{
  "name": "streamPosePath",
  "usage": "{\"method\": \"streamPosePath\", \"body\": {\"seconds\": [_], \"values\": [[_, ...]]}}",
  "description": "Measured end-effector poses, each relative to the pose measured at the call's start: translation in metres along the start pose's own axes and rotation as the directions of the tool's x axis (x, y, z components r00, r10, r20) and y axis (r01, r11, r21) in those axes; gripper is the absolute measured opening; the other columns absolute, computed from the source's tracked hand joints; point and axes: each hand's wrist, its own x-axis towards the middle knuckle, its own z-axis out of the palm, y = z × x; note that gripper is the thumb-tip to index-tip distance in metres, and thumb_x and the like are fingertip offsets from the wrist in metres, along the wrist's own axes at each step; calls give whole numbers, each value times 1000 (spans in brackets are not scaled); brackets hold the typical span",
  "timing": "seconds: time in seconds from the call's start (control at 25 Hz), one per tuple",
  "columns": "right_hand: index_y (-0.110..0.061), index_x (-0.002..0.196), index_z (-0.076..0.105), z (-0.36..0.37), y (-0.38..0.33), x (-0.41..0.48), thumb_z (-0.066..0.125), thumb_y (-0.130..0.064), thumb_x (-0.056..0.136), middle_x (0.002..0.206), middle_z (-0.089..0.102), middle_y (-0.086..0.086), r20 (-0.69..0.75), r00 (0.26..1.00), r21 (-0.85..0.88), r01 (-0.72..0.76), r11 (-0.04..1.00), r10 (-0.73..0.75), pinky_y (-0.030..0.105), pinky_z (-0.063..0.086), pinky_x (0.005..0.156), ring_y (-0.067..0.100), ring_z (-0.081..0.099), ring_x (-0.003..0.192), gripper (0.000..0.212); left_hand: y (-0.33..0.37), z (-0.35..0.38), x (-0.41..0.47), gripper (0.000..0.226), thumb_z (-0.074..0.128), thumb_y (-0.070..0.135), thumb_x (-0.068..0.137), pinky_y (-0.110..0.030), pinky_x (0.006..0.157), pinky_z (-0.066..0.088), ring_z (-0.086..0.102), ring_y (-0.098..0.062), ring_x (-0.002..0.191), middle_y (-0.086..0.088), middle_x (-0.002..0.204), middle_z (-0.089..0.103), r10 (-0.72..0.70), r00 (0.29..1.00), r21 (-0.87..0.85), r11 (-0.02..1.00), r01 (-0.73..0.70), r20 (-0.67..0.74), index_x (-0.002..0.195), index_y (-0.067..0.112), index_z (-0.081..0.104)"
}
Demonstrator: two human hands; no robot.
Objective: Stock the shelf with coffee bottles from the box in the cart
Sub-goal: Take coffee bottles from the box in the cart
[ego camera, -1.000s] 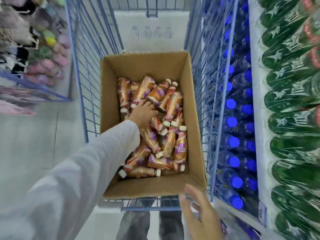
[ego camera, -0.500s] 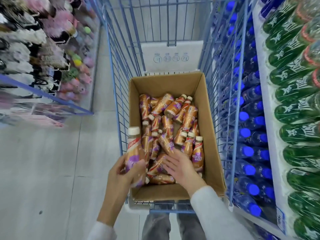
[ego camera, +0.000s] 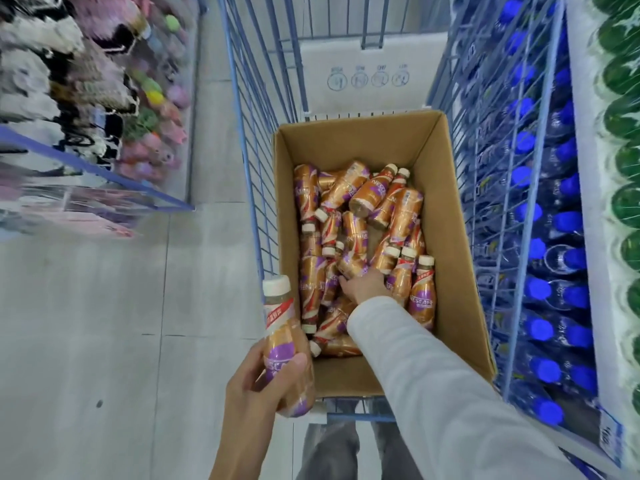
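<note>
Left hand around upright coffee bottle

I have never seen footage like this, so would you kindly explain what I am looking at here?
There is no machine here. A camera worn on a person's head looks down at their two bare hands. The left hand holds one coffee bottle upright. The right hand reaches into the cardboard box, among the loose coffee bottles; whether it grips one is unclear. The box sits in a blue wire cart. To the right are blue-capped bottles.
</note>
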Motion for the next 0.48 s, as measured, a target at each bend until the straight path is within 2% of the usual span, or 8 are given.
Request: {"method": "streamPosePath", "body": {"seconds": [0.08, 0.16, 0.2, 0.28, 0.36, 0.48], "values": [[-18, 154, 33, -12, 4, -26, 69, -29, 94, 148, 48, 15, 32, 999, 227, -30, 974, 23, 47, 44, 109, 37, 48, 135, 71, 12, 2, -5, 58, 93, 50, 58, -32, 72, 63, 72, -15, 95, 7, 103, 76, 34, 998, -10, 999, -33, 57, 111, 37, 72], [-20, 148, 42, -35, 13, -62, 67, -39, 93, 138, 57, 16, 91, 996, 491, -68, 869, 26, 46, 52, 101, 37, 58, 125, 63, 33, 3, -13, 64, 91, 55, 58, -31, 71, 62, 73, -17, 96, 3, 105, 76, 75, 994, -20, 997, -73, 81, 115, 33, 72], [-22, 145, 44, -50, 15, -81, 71, -40, 90, 132, 62, 14, 94, 995, 564, -63, 824, 11, 45, 54, 99, 36, 62, 120, 64, 45, 4, -19, 63, 89, 57, 58, -28, 69, 61, 74, -16, 95, 2, 104, 76, 104, 989, -34, 994, -101, 102, 114, 33, 73], [-26, 142, 49, -81, 20, -122, 79, -39, 82, 127, 66, 10, 81, 994, 610, 10, 793, -75, 47, 56, 97, 32, 67, 113, 69, 67, 10, -30, 54, 86, 59, 59, -23, 66, 59, 75, -12, 89, 2, 101, 77, 167, 970, -49, 986, -161, 175, 107, 37, 75], [-29, 132, 59, -113, 31, -162, 84, -37, 76, 125, 70, 7, 42, 979, 648, 125, 751, -199, 52, 57, 95, 29, 69, 109, 62, 90, 24, -45, 50, 85, 57, 59, -21, 65, 59, 76, -11, 88, 4, 100, 78, 206, 943, -53, 979, -199, 261, 105, 40, 76], [-32, 118, 67, -169, 45, -223, 87, -46, 62, 115, 75, 3, -104, 914, 659, 359, 661, -393, 57, 54, 98, 28, 72, 106, 60, 115, 60, -73, 56, 88, 51, 62, -23, 68, 60, 76, -17, 94, 2, 105, 79, 252, 866, -40, 965, -261, 431, 113, 34, 75]]}}
